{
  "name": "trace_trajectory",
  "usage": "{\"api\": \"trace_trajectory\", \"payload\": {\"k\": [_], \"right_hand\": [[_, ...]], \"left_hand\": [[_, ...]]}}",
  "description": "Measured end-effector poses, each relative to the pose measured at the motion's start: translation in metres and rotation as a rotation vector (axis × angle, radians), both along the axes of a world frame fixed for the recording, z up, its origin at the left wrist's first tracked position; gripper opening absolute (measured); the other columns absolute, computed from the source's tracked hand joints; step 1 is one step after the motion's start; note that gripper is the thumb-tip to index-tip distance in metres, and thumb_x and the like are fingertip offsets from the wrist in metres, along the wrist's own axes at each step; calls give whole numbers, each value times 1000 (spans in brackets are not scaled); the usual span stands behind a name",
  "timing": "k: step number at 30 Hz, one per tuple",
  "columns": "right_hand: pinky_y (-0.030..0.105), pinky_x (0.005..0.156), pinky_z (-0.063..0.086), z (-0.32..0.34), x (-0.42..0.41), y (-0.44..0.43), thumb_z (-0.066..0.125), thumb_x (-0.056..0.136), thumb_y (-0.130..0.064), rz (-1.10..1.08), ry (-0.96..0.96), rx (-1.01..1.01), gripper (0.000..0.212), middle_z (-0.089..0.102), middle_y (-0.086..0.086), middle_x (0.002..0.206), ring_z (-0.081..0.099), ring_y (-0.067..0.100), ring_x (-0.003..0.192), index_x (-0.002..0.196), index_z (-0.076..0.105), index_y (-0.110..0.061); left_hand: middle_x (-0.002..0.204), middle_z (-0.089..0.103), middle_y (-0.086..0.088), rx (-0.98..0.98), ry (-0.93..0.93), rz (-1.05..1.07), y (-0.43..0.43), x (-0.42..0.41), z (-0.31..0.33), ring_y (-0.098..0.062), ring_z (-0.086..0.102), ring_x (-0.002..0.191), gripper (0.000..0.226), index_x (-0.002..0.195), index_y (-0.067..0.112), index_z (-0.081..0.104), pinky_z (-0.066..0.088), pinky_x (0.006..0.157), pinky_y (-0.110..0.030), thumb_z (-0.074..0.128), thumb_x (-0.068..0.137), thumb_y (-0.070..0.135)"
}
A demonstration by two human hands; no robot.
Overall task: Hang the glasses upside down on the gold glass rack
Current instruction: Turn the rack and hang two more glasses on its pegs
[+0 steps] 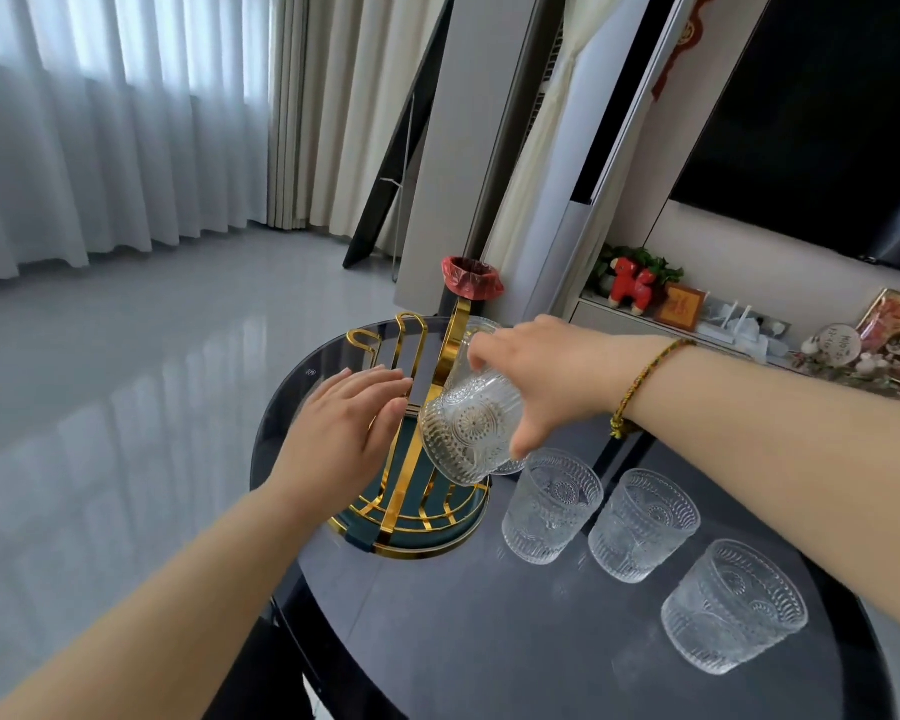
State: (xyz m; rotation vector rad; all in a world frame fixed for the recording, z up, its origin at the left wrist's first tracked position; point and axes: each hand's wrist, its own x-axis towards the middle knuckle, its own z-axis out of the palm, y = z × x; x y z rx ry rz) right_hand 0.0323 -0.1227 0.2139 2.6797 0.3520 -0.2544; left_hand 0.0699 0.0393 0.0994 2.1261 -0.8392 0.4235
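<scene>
The gold glass rack [417, 517] stands on a round green base near the far left edge of the dark table, its looped gold arms rising. My right hand [541, 376] grips an embossed clear glass [468, 428], tilted with its base toward me, right against the rack's arms. My left hand [349, 433] rests flat with fingers together on the rack's left side, steadying it. Three more embossed glasses stand upright on the table to the right: one [549, 506] beside the rack, one [642, 524] in the middle, one [733, 605] nearest me.
The round dark glass table [489, 641] ends just left of the rack. Beyond it stands a bin with a red liner [471, 278]. A low shelf with ornaments [749, 319] and a dark screen lie at the right; curtains and glossy floor at the left.
</scene>
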Motion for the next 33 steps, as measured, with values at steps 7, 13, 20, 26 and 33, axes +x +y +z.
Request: {"api": "trace_trajectory", "payload": {"k": [7,13,20,26,33], "right_hand": [[34,88,28,-10,1,-3,73,56,-46,-200,-28,337,74,50,-4,91,41,20,89,112,33,-19],[34,86,25,-26,-4,6,72,61,-42,-242,-45,440,76,33,-4,94,29,17,89,119,31,-14],[39,99,24,-43,-1,3,70,59,-45,-214,-55,378,82,45,7,122,37,25,113,124,30,-15],[41,104,18,-47,0,3,69,59,-52,-166,-79,329,90,42,6,135,34,26,124,130,28,-15],[42,108,17,-47,-4,1,69,62,-49,-186,-64,377,92,35,6,142,27,26,131,134,23,-16]], "left_hand": [[124,58,-10,-35,7,2,-2,0,0,-24,46,121,28,114,11,56,18,102,-28,41,91,16],[125,58,-8,-49,35,0,-3,0,-1,-24,46,121,27,114,12,57,24,106,-35,44,90,15],[126,57,-7,-63,54,6,-4,0,-2,-23,45,122,28,115,13,56,28,106,-39,45,90,15],[127,56,-7,-53,61,10,-4,0,-3,-24,43,123,28,116,14,55,29,105,-41,46,89,16],[126,57,-7,-46,44,12,-4,0,-3,-24,45,122,28,116,14,55,30,105,-41,46,90,16]]}}
